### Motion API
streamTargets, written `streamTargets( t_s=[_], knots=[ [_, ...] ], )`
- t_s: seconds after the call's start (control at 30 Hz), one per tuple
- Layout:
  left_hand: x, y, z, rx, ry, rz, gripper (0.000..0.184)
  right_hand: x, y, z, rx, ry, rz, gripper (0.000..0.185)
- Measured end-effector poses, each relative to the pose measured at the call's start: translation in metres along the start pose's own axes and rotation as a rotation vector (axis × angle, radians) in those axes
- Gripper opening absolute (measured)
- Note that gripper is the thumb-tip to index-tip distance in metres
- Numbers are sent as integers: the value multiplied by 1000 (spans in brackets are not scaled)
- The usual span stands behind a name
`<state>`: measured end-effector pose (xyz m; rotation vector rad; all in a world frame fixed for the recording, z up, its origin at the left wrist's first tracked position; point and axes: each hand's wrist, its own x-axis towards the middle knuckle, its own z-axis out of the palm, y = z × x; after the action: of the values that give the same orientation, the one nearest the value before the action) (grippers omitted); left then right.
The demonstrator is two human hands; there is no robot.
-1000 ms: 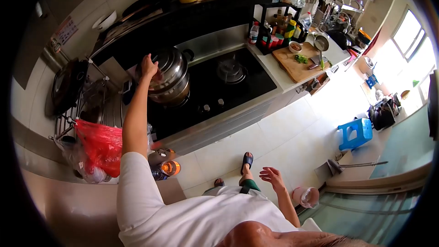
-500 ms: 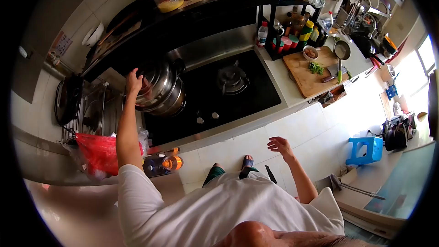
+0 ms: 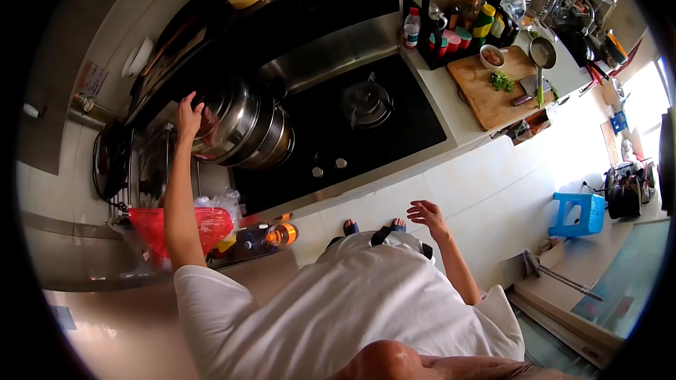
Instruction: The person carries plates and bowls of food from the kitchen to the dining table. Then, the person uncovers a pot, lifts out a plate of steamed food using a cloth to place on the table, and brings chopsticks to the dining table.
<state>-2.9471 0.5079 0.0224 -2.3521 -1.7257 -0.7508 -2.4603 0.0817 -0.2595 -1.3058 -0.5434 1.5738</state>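
Observation:
A stacked stainless steel pot [image 3: 274,137] stands on the left side of the black gas cooktop [image 3: 317,141]. Its shiny domed lid [image 3: 236,123] faces left in this view and mirrors my hand. My left hand [image 3: 188,118] reaches over to the lid's top, its fingers curled around the knob, which is mostly hidden. Whether the lid sits level or tilted on the pot, I cannot tell. Out over the floor at my right side, my right hand [image 3: 429,219] hangs in the air with fingers loosely apart and nothing in them.
Right of the cooktop lies a cutting board [image 3: 479,95] with a bowl [image 3: 491,57], chopped greens [image 3: 501,81] and a cleaver. A black shelf [image 3: 338,7] overhangs the cooktop. Bottles [image 3: 282,234] and a red bag [image 3: 215,225] are near my left arm; a blue stool [image 3: 579,212] stands right.
My left hand has shifted left with the lid, which shows a wider gap or rim beside the pot. My view has also moved; the right hand stays raised at my side.

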Motion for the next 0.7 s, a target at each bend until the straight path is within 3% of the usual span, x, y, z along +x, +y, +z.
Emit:
streamTargets(
  t_s=[0.13,0.37,0.5,0.7],
  knots=[
    [-2,3,-7,6,5,31,41,17,-9,4,-21,-34,-59,39],
    [-2,145,-17,-28,-22,210,39,28,-24,-4,-49,-40,-73,38],
    [-4,262,22,-156,-135,320,40,21,-14,-13,-12,-44,-46,40],
    [-29,405,156,-374,-167,505,46,-13,-4,-36,54,58,-37,34]
  ],
)
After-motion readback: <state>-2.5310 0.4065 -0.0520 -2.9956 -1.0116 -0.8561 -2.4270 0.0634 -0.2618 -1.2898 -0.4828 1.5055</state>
